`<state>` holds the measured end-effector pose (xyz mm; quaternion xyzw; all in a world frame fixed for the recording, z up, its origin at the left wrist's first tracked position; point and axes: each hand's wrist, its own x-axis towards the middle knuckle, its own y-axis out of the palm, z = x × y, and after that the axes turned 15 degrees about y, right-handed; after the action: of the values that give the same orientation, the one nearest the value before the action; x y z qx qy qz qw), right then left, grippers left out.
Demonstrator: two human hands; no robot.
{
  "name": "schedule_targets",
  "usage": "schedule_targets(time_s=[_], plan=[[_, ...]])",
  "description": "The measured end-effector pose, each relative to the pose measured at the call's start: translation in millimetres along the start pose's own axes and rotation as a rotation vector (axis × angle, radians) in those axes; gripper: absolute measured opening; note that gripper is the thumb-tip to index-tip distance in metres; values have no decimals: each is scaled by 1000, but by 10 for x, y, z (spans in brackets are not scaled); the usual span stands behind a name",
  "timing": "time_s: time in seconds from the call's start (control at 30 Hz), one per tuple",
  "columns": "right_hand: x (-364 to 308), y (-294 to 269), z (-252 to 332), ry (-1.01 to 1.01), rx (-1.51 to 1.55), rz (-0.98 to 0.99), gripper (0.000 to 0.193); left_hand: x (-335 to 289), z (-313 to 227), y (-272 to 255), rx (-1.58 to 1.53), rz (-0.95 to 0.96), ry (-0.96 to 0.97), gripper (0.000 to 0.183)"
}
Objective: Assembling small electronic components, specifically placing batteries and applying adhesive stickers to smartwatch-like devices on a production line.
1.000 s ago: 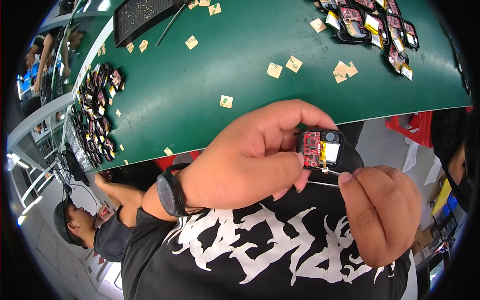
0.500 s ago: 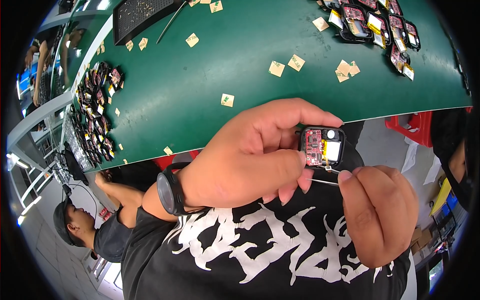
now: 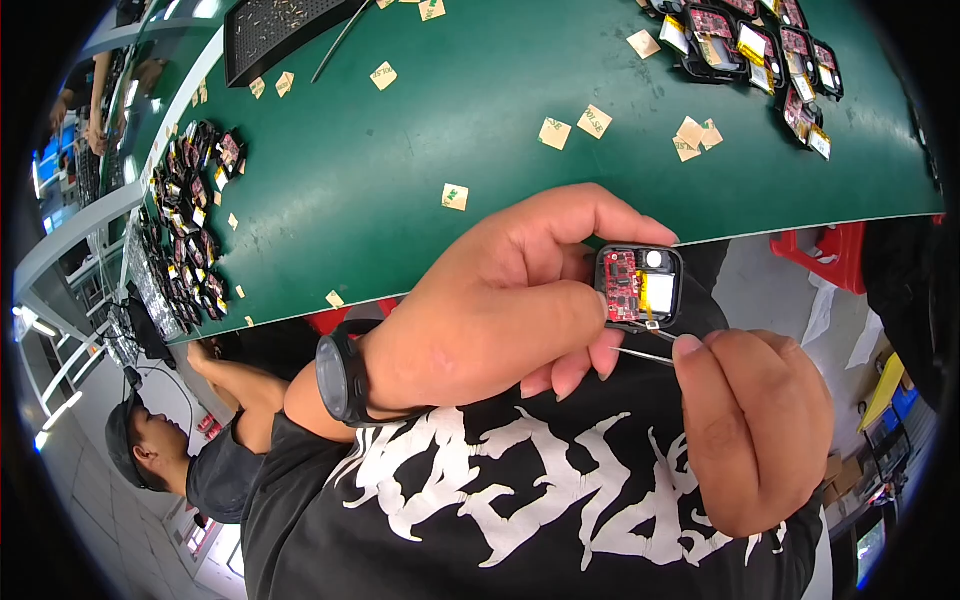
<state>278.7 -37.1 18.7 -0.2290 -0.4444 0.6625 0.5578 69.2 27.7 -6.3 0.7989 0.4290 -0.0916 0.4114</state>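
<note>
Between the thumb and fingers of my left hand (image 3: 510,300) is a small black device housing (image 3: 676,285), its inside facing up. A red circuit board (image 3: 622,285) fills its left part. Beside the board lie a silver battery with yellow tape (image 3: 656,292) and a round white part (image 3: 654,259). My right hand (image 3: 760,430) pinches metal tweezers (image 3: 645,354) just below the housing. One tip reaches the lower edge, near a small pale connector piece (image 3: 652,325); whether it grips that piece, I cannot tell.
The green table (image 3: 330,180) carries scattered tan paper squares (image 3: 554,133). Similar open housings (image 3: 757,50) are piled at the far right, more units (image 3: 195,220) along the left. A black tray (image 3: 285,35) and a thin rod (image 3: 340,42) lie at the back. Another person (image 3: 150,440) sits at left.
Both hands, with the housing and tweezers, have shifted slightly up. The housing is tilted a little differently. Nothing was let go.
</note>
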Motion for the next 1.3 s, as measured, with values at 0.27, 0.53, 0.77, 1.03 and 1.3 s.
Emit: schedule_targets(time_s=[0.27, 0.53, 0.77, 1.03, 1.3], plan=[[16, -2, 6, 39, 0, 30, 37, 29, 43, -19, -27, -6, -14, 50], [32, 28, 24, 22, -43, 9, 36, 44, 70, -49, -100, -46, -18, 52], [45, 37, 45, 48, -84, 8, 34, 51, 64, -36, -157, -65, -51, 51], [99, -4, 66, 87, -105, 77, 35, 55, 48, -47, -121, -41, -52, 48], [114, -45, -112, 21, 26, 111, 38, 50, 70, -29, -78, -49, -42, 49]])
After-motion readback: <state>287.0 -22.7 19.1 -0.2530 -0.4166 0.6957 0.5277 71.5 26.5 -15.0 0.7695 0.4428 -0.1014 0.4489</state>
